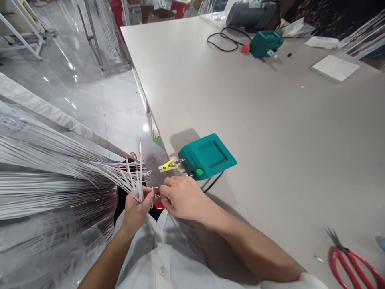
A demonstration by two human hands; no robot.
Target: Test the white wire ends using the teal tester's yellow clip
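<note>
My left hand (135,210) is closed round a small bunch of thin white wires with red-marked ends (134,176), which fan upward from my fingers. My right hand (177,196) pinches the tip of one of these wires (155,188) just beside the left hand. Both hands hover at the table's near left edge, just in front of a teal box (209,156) with a green button (199,171) and a yellow clip (167,165) on its front.
A big bundle of white wires (45,176) hangs at my left. The grey table (270,120) also bears red scissors (351,257) at the near right, a second teal box (266,43) with a black cable (222,40) at the back, and a white pad (335,67).
</note>
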